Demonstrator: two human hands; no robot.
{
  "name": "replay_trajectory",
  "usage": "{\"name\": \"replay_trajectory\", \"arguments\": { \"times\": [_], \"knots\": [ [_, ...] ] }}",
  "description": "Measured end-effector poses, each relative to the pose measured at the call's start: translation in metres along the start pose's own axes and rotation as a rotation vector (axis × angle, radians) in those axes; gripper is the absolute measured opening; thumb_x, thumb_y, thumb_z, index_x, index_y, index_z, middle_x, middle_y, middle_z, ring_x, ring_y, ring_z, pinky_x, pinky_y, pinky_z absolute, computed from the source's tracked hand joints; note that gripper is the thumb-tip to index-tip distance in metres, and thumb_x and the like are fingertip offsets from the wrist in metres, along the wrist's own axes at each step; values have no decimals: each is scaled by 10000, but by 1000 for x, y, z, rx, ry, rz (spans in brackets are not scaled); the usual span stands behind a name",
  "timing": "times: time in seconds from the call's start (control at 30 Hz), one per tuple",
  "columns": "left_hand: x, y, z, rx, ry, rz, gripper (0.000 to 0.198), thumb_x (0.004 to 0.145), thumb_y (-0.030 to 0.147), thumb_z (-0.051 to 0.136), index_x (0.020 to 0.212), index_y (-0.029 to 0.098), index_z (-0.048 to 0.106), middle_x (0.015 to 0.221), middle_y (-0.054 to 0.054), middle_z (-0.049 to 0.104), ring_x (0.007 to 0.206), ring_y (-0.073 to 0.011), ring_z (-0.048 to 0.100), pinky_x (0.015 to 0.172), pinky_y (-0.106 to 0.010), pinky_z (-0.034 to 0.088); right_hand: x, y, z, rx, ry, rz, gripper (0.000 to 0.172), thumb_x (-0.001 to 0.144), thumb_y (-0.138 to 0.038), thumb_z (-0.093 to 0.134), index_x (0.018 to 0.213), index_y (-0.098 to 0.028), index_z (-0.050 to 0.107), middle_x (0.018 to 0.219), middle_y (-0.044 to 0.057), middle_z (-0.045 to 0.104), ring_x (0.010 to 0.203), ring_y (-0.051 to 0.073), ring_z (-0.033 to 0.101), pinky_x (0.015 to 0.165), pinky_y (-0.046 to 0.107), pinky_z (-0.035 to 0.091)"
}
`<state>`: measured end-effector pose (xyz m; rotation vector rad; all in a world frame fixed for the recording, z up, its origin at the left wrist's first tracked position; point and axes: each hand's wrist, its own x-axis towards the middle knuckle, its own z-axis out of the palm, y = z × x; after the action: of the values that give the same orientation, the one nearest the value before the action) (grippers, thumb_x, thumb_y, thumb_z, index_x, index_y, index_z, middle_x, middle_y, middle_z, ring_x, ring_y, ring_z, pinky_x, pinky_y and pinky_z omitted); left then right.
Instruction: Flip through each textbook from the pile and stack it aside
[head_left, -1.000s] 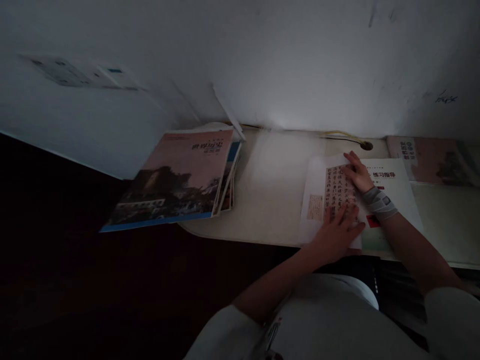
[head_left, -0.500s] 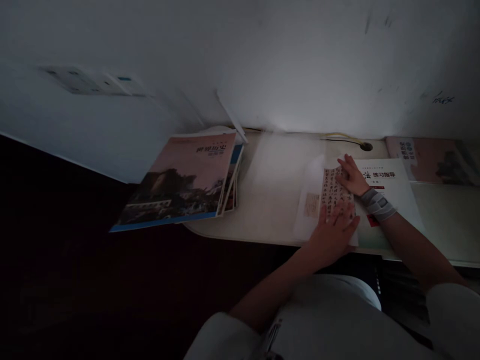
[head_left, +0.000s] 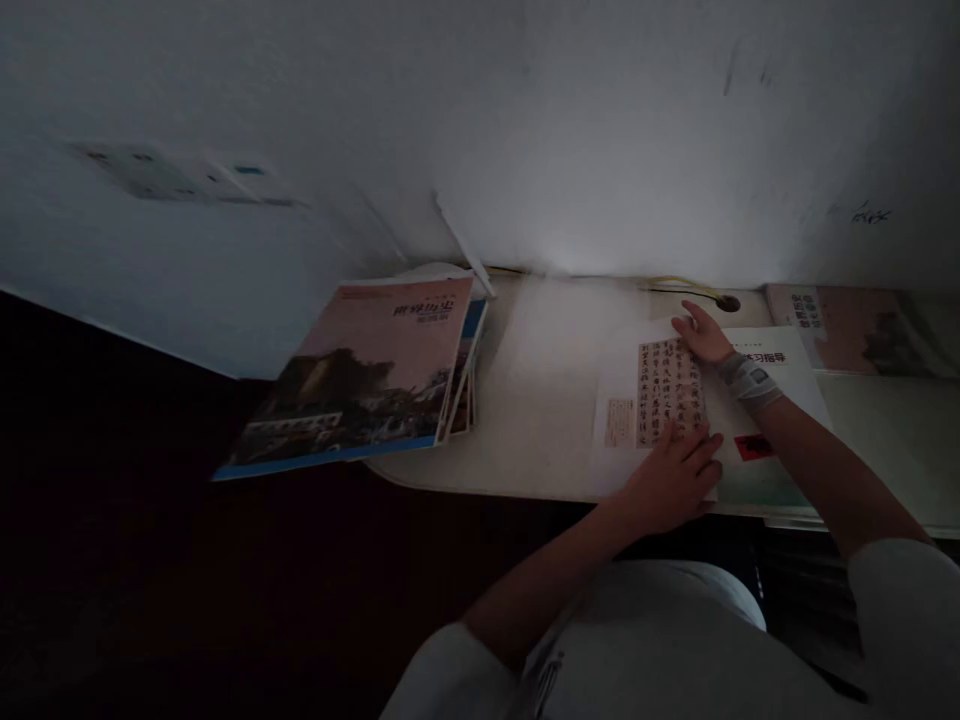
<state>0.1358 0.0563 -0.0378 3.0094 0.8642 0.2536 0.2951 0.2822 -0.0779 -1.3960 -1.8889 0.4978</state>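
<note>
A white calligraphy page (head_left: pixel 651 400) with a printed block of brush-written characters lies flat on the desk. My left hand (head_left: pixel 671 478) rests on its lower right part, open, with the fingers spread. Near the page's upper right corner is my right hand (head_left: pixel 703 335), its fingers stretched out and a grey band around the wrist. Under my right wrist shows a white cover (head_left: pixel 799 400) with a title and a red block (head_left: pixel 754 447). Whether page and cover belong to one booklet, I cannot tell.
A stack of history books (head_left: pixel 360 370) overhangs the desk's left end. Another pinkish book (head_left: pixel 855 325) lies at the back right. A yellow cable (head_left: pixel 675 282) runs to a round hole (head_left: pixel 727 303) by the wall. Sockets (head_left: pixel 187 172) sit on the left wall.
My left hand has slid a little down the page, uncovering more of the printed characters. My right hand and wrist now hide more of the cover's title. The view has shifted slightly.
</note>
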Motion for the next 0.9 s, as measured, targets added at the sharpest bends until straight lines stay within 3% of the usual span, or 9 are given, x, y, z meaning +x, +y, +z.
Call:
{"name": "replay_trajectory", "arguments": {
  "times": [0.1,0.23,0.33,0.43,0.57,0.67,0.9],
  "knots": [
    [1,-2,-7,-20,-19,-26,414,835,397,540,1181,171,528,1435,-106,403,1361,-329,247,1062,-586,228,16,3,4,78,-12,-6,655,771,-598,495,1206,-115,574,1248,166,581,1176,273,525,1039,462,369],
    [-13,-3,-13,-37,-54,-113,440,828,396,542,1216,190,513,1416,-107,425,1356,-339,254,1053,-575,241,13,8,5,132,6,-37,585,809,-578,420,1119,-124,619,1092,134,663,991,233,620,924,428,467],
    [-20,-2,-15,-71,-61,-112,609,832,558,475,1317,191,439,1440,-123,394,1369,-353,221,1058,-576,223,8,11,3,89,9,-21,533,803,-518,456,1095,-109,630,984,126,683,884,231,634,849,422,497],
    [-3,-1,-13,-80,-65,-189,805,806,692,375,1374,122,380,1459,-183,349,1379,-382,180,1065,-581,207,6,9,4,-42,2,-73,425,786,-441,517,1040,-132,660,973,122,671,913,248,608,877,431,472],
    [42,-1,1,-46,-90,-481,725,871,540,408,1374,20,367,1482,-236,272,1365,-420,198,1067,-609,192,4,1,9,-269,-9,-133,359,819,-360,490,1033,-130,664,990,144,643,953,268,578,896,432,450],
    [59,-3,14,-60,-97,-587,640,888,421,408,1387,25,352,1501,-211,242,1367,-423,190,1057,-631,202,3,-3,12,-335,-31,-126,361,832,-342,476,1051,-120,657,991,151,636,959,275,572,895,433,446],
    [37,-9,29,-29,-16,-600,635,896,428,339,1430,87,288,1514,-151,247,1386,-356,194,1068,-624,190,5,0,10,-217,-42,-162,434,872,-419,428,1074,-102,645,1063,154,643,1011,240,582,920,380,448]
  ]
}}
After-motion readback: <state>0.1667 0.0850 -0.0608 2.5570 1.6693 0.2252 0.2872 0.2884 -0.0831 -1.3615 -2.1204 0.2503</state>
